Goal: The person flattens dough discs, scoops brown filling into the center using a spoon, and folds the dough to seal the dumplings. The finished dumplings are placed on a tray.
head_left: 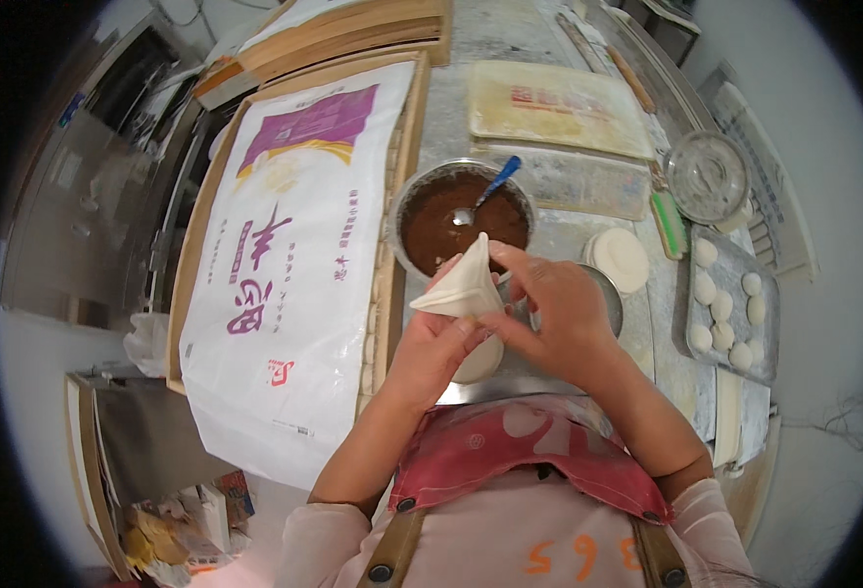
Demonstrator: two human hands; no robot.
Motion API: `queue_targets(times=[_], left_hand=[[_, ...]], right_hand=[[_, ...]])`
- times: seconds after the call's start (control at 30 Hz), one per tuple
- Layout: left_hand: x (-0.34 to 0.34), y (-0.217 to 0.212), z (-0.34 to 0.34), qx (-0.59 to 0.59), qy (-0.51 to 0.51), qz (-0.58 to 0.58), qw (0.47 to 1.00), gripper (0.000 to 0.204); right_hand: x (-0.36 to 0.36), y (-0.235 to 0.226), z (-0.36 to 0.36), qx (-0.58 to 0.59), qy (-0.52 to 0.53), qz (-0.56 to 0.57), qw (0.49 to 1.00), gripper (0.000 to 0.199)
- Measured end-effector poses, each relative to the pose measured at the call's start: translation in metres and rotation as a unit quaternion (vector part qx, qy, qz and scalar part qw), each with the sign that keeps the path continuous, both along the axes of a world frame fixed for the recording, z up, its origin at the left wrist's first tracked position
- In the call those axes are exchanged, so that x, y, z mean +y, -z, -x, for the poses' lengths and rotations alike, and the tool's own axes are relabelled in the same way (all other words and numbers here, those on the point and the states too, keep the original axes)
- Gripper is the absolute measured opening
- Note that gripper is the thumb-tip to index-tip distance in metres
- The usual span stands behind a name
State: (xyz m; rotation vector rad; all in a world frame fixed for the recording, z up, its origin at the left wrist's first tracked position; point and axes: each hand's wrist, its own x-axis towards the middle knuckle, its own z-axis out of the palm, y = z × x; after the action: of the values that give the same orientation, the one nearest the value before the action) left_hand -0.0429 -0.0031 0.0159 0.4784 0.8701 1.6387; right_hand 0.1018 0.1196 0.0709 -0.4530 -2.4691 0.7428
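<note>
A white dough triangle point(459, 290), its folded edges meeting in raised seams, is held above the worktop. My left hand point(430, 351) cups it from below, with the thumb on its near edge. My right hand point(567, 312) grips its right side, the index finger near the top corner and the thumb at the near corner. Just beyond stands a metal bowl point(399, 245) of brown filling point(441, 218), with a blue-handled spoon point(498, 179) in it. A pale dough round point(479, 363) lies partly hidden under my hands. Right of my right hand sits a stack of flat dough rounds point(620, 260).
On the left, a printed white sack point(324, 294) covers a wooden tray point(412, 127). A metal tray point(683, 328) of several dough balls is at the right, near a green brush point(667, 225) and a clear bowl point(708, 176). A yellowish plastic box point(559, 108) stands at the back.
</note>
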Motion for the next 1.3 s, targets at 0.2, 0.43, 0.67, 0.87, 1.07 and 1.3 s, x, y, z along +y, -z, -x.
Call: queue_targets(times=[0.2, 0.43, 0.67, 0.87, 1.07, 1.3], left_hand=[[-0.05, 0.0, 0.009, 0.105, -0.004, 0.01, 0.994, 0.077], [-0.182, -0.009, 0.036, 0.223, -0.158, 0.078, 0.959, 0.072], [-0.346, 0.04, 0.06, 0.133, -0.613, 0.305, 0.717, 0.044], [-0.303, 0.037, 0.1, 0.108, -0.497, 0.217, 0.833, 0.056], [-0.248, -0.065, 0.236, 0.305, -0.483, 0.126, 0.811, 0.031], [-0.198, -0.154, 0.306, 0.414, -0.358, 0.001, 0.837, 0.032]], right_hand=[[-0.018, 0.004, 0.035, -0.044, -0.117, -0.092, 0.988, 0.04], [-0.05, -0.001, 0.084, -0.043, -0.251, -0.107, 0.961, 0.023], [-0.064, -0.03, 0.129, -0.082, -0.351, -0.126, 0.924, 0.025], [-0.098, -0.048, 0.138, -0.154, -0.491, -0.052, 0.856, 0.027], [-0.162, -0.059, 0.155, -0.143, -0.621, -0.03, 0.77, 0.025], [-0.178, 0.014, 0.281, -0.1, -0.469, -0.066, 0.875, 0.017]])
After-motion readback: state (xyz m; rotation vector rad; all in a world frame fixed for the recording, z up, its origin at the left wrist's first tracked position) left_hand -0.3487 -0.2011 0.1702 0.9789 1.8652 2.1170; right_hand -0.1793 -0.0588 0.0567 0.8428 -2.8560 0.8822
